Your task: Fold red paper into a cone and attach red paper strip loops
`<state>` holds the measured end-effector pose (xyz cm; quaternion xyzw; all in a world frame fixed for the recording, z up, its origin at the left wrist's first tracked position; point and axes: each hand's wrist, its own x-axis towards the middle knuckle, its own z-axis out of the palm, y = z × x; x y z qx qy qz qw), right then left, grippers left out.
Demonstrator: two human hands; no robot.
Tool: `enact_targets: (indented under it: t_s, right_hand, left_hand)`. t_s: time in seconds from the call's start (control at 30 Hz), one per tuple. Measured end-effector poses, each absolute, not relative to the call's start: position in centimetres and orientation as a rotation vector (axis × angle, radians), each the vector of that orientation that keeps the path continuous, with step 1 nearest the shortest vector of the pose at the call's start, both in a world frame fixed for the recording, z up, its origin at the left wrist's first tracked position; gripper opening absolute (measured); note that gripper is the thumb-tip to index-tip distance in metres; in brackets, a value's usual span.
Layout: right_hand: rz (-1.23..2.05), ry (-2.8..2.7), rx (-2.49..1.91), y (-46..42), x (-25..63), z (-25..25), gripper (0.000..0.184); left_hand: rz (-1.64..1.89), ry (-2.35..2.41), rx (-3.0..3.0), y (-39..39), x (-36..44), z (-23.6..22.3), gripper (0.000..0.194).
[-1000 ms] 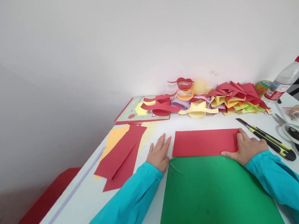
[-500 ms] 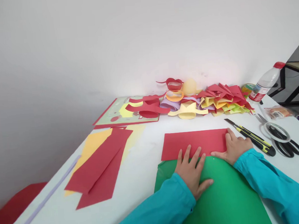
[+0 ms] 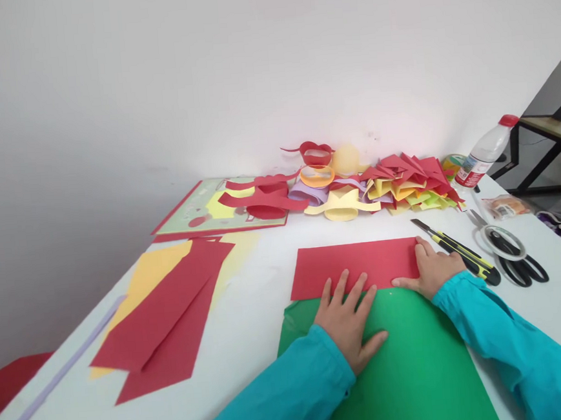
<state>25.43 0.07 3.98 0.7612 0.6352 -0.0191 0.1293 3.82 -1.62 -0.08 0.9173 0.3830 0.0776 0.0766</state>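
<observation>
A red paper rectangle [image 3: 352, 259] lies across the far end of a green sheet or mat [image 3: 399, 356]. My left hand [image 3: 348, 324] is flat with fingers spread, its palm over the green sheet and its fingertips on the red paper's near edge. At the paper's right end is my right hand [image 3: 431, 269]; its index finger touches the far corner and its thumb lies along the near edge, bracketing that end. The remaining right fingers are curled. Just right of this hand is a yellow-and-black box cutter [image 3: 458, 251].
Scissors [image 3: 515, 259] with a white tape roll [image 3: 505, 242] lie at right, before a tilted bottle [image 3: 484, 153]. Folded papers [image 3: 414, 183], paper rings [image 3: 343, 202] and a picture book [image 3: 179, 224] line the wall. Red strips [image 3: 172, 309] and a purple strip [image 3: 55, 376] lie left.
My left hand has moved right, from the table beside the red paper onto the paper and green sheet. My right hand stays at the paper's right end. The view has shifted right.
</observation>
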Motion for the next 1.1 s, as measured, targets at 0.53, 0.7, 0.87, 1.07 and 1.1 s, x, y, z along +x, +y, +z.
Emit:
enact_targets:
  t_s: [0.53,0.7,0.87,1.07,1.1]
  right_hand:
    - [-0.415,2.246,2.039,0.2,32.0,2.8,0.074]
    - [-0.484,2.401,1.991,0.1,33.4,2.1,0.069]
    - [-0.779,2.435,2.021,-0.3,34.0,2.5,0.061]
    - [-1.028,2.470,1.944,-0.9,34.1,3.6,0.052]
    - [-1.034,2.504,1.926,-1.0,34.2,3.7,0.051]
  left_hand:
    - [0.498,1.504,2.824,-2.0,-1.6,-3.0,0.063]
    - [0.497,1.528,2.856,-2.0,-2.0,-2.5,0.063]
    - [0.500,1.526,2.885,-1.9,-2.0,-2.1,0.063]
    - [0.502,1.511,2.923,-1.9,-2.0,-2.1,0.063]
    - [0.512,1.517,2.926,-1.9,-2.0,-2.2,0.063]
